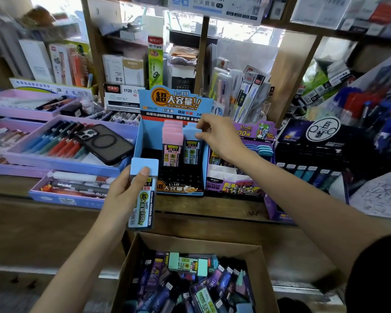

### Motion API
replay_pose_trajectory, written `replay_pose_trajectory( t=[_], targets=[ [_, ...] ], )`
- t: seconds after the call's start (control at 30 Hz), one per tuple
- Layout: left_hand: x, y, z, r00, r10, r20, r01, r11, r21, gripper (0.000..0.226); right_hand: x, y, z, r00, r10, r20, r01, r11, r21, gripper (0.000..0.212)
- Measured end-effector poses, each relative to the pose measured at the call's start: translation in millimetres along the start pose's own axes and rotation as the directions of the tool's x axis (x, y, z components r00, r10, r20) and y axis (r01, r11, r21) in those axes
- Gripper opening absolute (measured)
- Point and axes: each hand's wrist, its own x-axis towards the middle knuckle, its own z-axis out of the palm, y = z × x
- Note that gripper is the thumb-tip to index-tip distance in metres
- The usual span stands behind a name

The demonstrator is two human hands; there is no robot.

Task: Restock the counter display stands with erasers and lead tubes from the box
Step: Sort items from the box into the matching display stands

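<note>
At mid-frame our left hand [122,197] curls around a blue-capped lead tube [142,204], thumb on its cap, holding it upright in front of the blue display stand [145,136] on the counter. Just right of centre, our right hand [219,136] pinches the cap of a second blue tube [190,134] standing in the stand beside the pink-capped tubes [172,136]. At the bottom of the frame we see the open cardboard box [131,263], heaped with more tubes and erasers.

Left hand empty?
No, the left hand grips a blue-capped lead tube in front of the blue display stand.
</note>
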Motion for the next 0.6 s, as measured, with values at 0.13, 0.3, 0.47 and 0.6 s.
replay_pose_trajectory(
  t=[0.13, 0.3, 0.47, 0.6],
  targets=[
    [3, 2, 2, 1.0, 0.016, 0.0, -0.016, 1.0, 0.009, 0.023, -6, 3, 6, 0.989, -0.141, 0.048, 0.149, 0.928, -0.342, 0.012],
    [7, 6, 19, 0.998, 0.057, 0.015, -0.057, 0.998, -0.008, 0.019, -13, -8, -9, 0.981, -0.188, 0.042, 0.19, 0.913, -0.36, 0.026],
    [18, 17, 38, 0.994, 0.093, 0.061, -0.094, 0.996, 0.008, 0.015, -50, -44, -18, 0.977, -0.072, 0.199, -0.008, 0.928, 0.373, 0.011],
    [25, 32, 50, 0.987, 0.127, 0.098, -0.127, 0.992, -0.008, 0.014, -54, -51, -22, 0.963, 0.026, 0.269, -0.168, 0.836, 0.523, 0.015]
  ],
)
